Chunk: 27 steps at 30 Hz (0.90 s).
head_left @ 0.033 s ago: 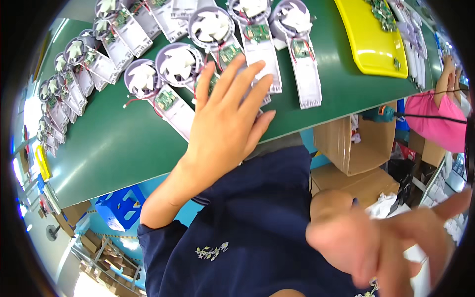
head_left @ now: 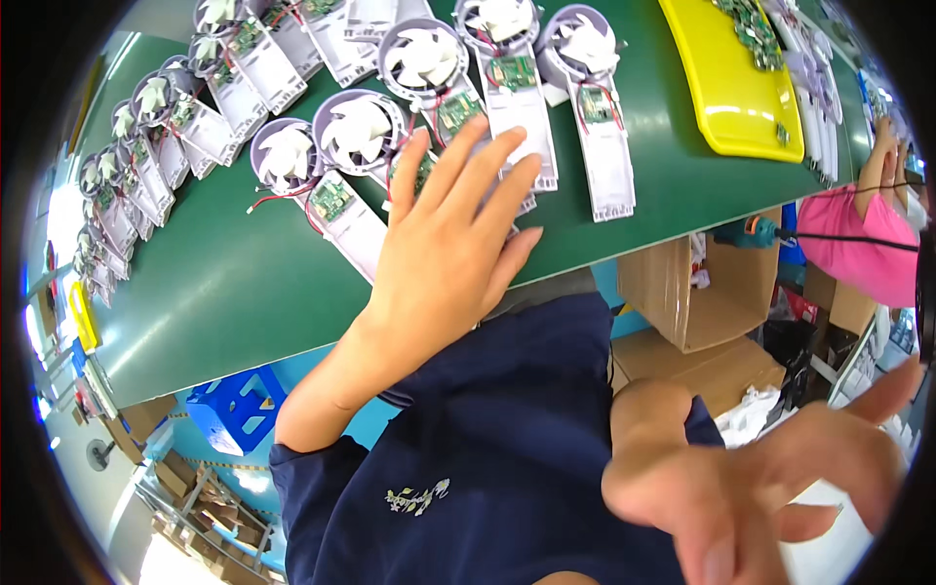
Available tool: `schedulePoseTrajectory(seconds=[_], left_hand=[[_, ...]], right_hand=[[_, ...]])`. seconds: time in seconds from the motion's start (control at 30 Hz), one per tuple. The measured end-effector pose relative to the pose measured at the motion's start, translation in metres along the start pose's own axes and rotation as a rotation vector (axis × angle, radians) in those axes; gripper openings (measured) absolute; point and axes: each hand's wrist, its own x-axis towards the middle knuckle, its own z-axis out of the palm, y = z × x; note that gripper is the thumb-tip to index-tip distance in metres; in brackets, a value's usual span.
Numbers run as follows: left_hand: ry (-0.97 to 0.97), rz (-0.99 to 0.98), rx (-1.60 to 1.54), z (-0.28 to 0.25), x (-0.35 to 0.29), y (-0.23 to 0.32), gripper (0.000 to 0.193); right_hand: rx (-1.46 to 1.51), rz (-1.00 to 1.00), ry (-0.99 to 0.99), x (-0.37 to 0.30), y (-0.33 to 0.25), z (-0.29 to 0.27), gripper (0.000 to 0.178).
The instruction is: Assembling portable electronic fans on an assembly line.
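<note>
1. Presently, the left hand [head_left: 444, 229] lies spread, grasping nothing, over a fan unit [head_left: 359, 132] by the near edge of the surface [head_left: 244, 302]; uneven pressure could strain its circuit board [head_left: 425, 172].
2. The right hand [head_left: 726, 483] is raised beyond that edge, blurred; whether it grips anything cannot be told.
3. A red wire [head_left: 257, 204] juts beside the neighbouring unit [head_left: 349, 226] and could snag under a careless sweep.

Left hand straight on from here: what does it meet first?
The left hand would probably meet the green circuit board just ahead, then the white fan beyond; height is unclear, so it might pass above them.
</note>
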Motion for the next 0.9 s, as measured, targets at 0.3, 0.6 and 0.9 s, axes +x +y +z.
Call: schedulePoseTrajectory(seconds=[0.3,0.6,0.9], left_hand=[[-0.151,0.001,0.018,-0.028,-0.012,-0.014,0.062],[-0.211,0.021,0.013,-0.042,-0.021,-0.027,0.063],[-0.212,0.007,0.04,-0.04,-0.03,-0.023,0.056]], right_hand=[[-0.014,-0.107,0.045,-0.004,-0.016,-0.009,0.064],[-0.04,-0.167,0.156,-0.01,-0.026,-0.03,0.072],[-0.111,-0.268,0.261,-0.003,-0.03,-0.059,0.079]])
